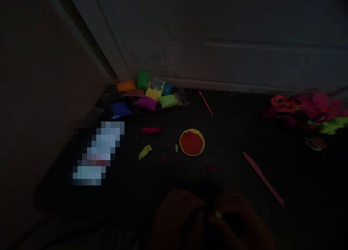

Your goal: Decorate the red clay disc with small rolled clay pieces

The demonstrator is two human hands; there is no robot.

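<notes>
The picture is very dark. My right hand (pixel 240 219) is closed in a pinch on a small piece of yellow-green clay (pixel 218 215) at the bottom of the view. Close beside it, my left hand (pixel 178 217) has its fingers curled together; what they hold, if anything, is lost in shadow. Beyond the hands lies a round orange-red clay disc (pixel 191 143) with a yellow rim. Around it are a small green clay piece (pixel 176 148), a yellow clay strip (pixel 145 152), a red clay roll (pixel 151 130) and small red bits (pixel 211 168).
Several packets of coloured clay (pixel 146 103) are heaped at the back left. A bright pixelated patch (pixel 99 152) covers the left side. A pink modelling knife (pixel 263 179) and a thin pink stick (pixel 206 103) lie on the dark table. Colourful pieces (pixel 312 108) are piled at right, before a pale panel.
</notes>
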